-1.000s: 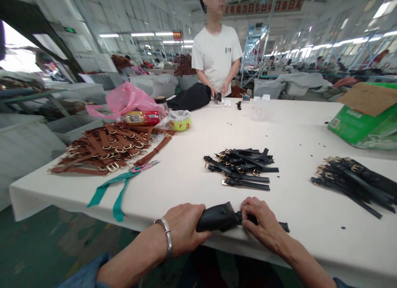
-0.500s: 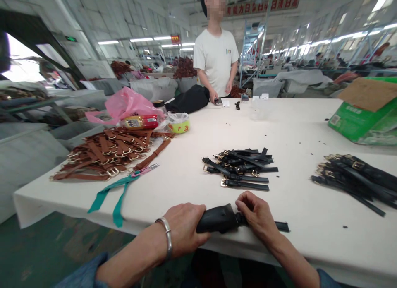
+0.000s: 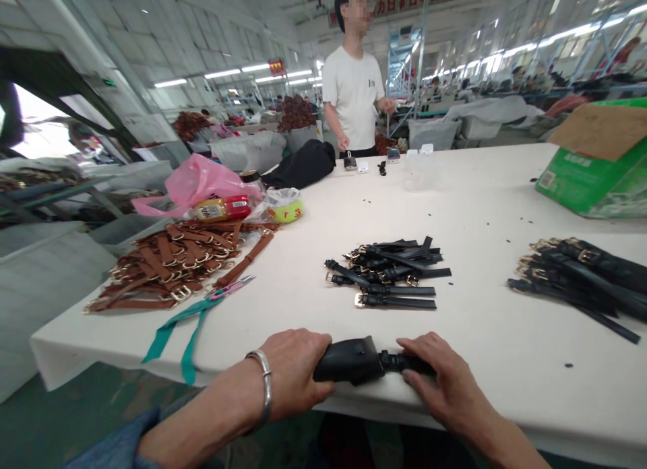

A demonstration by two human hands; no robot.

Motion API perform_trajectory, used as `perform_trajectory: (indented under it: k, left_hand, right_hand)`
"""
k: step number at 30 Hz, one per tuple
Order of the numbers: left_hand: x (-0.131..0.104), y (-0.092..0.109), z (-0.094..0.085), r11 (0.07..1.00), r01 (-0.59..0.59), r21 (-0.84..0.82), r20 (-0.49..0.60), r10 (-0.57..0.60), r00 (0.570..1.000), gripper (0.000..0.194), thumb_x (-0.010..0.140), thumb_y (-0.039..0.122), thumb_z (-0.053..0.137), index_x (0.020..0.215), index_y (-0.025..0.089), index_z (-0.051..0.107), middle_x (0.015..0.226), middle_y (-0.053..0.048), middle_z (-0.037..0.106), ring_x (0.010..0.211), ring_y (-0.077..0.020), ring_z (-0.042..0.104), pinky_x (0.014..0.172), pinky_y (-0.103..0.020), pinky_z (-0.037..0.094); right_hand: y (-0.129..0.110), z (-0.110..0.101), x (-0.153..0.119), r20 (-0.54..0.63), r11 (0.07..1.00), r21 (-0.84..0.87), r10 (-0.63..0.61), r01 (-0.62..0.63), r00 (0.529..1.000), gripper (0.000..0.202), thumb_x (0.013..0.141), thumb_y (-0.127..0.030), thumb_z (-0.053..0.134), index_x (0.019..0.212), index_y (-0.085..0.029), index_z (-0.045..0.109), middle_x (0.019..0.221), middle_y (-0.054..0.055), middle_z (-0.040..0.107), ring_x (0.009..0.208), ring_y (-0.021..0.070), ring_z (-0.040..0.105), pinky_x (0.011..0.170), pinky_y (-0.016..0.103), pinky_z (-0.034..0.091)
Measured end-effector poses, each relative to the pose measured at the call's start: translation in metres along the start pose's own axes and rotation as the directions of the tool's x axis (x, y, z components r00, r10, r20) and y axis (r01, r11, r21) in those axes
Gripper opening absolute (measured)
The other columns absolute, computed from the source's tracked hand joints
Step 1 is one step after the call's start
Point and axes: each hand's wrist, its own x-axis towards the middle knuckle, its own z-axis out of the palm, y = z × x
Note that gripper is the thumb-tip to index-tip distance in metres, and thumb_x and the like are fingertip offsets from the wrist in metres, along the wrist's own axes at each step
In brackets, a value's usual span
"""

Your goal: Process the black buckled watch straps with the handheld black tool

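My left hand (image 3: 298,368), with a silver bangle at the wrist, is wrapped round a black handheld tool (image 3: 354,360) at the table's front edge. A short black strap (image 3: 397,361) lies at the tool's right end, touching or very near it. Thumb and fingers of my right hand (image 3: 437,374) close on this strap from the right. Beyond the hands lies a pile of black straps with gold buckles (image 3: 389,270). Pink-handled scissors (image 3: 227,290) tied with a green ribbon (image 3: 189,331) rest to the left.
Brown straps (image 3: 172,260) are heaped at the left, beneath a pink bag (image 3: 197,182). More black straps (image 3: 576,273) and a green box (image 3: 591,179) are at the right. Across the white table (image 3: 303,280) stands a person (image 3: 354,91) in a white T-shirt.
My right hand has shifted right and lower, its fingers now along the strap. The view has turned slightly. The person across the table has lifted one hand and drawn the other back from a dark device.
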Motion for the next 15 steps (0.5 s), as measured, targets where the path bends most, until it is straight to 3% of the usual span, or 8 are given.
perform_trajectory:
  k: [4, 11, 15]
  left_hand:
    - [0.007, 0.005, -0.003, 1.000, -0.010, 0.012, 0.020, 0.009, 1.000, 0.027, 0.065, 0.044, 0.049, 0.082, 0.024, 0.057, 0.075, -0.004, 0.062, 0.072, -0.0228, 0.058, 0.063, -0.032, 0.045]
    - [-0.002, 0.005, -0.014, 0.999, 0.044, -0.010, 0.112, -0.043, 0.993, 0.025, 0.067, 0.042, 0.048, 0.082, 0.024, 0.057, 0.077, -0.004, 0.063, 0.074, -0.0217, 0.058, 0.065, -0.031, 0.044]
    - [0.006, 0.011, -0.016, 0.999, -0.011, 0.041, 0.060, 0.009, 0.998, 0.023, 0.067, 0.039, 0.047, 0.081, 0.024, 0.057, 0.076, -0.005, 0.063, 0.073, -0.0230, 0.059, 0.064, -0.032, 0.044]
  right_hand:
    - [0.005, 0.002, -0.003, 0.011, 1.000, 0.025, -0.001, 0.001, 1.000, 0.034, 0.073, -0.016, 0.052, 0.106, -0.022, 0.052, 0.089, 0.005, 0.056, 0.084, 0.0193, 0.050, 0.075, 0.035, 0.042]
    - [-0.007, -0.004, 0.001, 0.078, 0.999, 0.033, 0.009, -0.011, 0.997, 0.026, 0.072, -0.012, 0.053, 0.095, -0.023, 0.056, 0.085, 0.003, 0.055, 0.083, 0.0191, 0.047, 0.072, 0.033, 0.040]
    - [-0.009, -0.003, 0.003, 0.072, 0.999, 0.034, 0.022, -0.025, 0.997, 0.021, 0.071, -0.015, 0.056, 0.091, -0.023, 0.058, 0.086, 0.004, 0.054, 0.083, 0.0191, 0.047, 0.072, 0.033, 0.039]
